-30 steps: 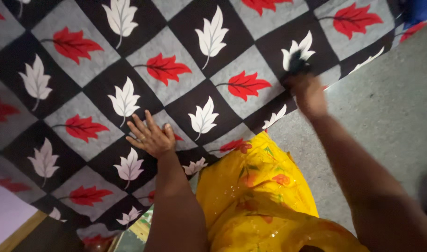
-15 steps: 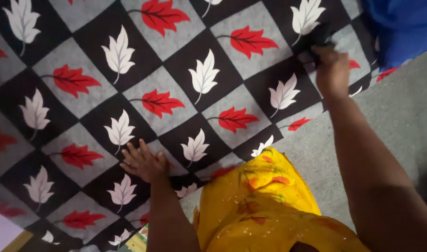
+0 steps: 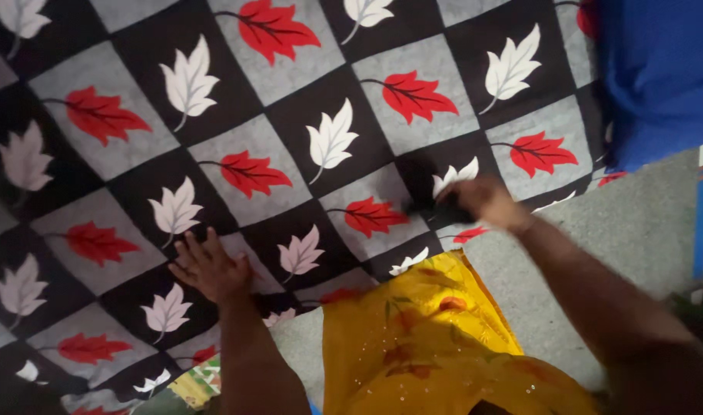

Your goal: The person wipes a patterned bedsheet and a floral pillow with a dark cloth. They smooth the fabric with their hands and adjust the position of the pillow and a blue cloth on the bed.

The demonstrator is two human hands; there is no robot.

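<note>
Nearest to us hangs our yellow garment [image 3: 428, 338] with its orange flower print, falling over the grey floor [image 3: 643, 230]. Just beyond it, our left hand [image 3: 207, 269] lies flat on the bedsheet [image 3: 290, 123], fingers spread and extended, palm pressing the cloth near its lower edge. Our right hand [image 3: 482, 198] is out to the right, blurred with motion, curled around a small dark object [image 3: 434, 206] that touches the sheet just beside a white leaf; we cannot tell what the object is, though it looks like a brush or cloth wad, and the fingers appear closed on it.

The bedsheet itself spreads from our knees to the far edge of view, a chequer of black and grey squares with red and white leaves, its near border lying along the grey floor. At the far right a blue cloth [image 3: 659, 77] overlaps its corner.

To do this well, we judge that the flat left palm should hold the fabric taut so it does not bunch under the stroke. The right hand ought to sweep in even, overlapping passes toward the edge, with light pressure. We should mind the border near the yellow garment, where the sheet could fold over.
</note>
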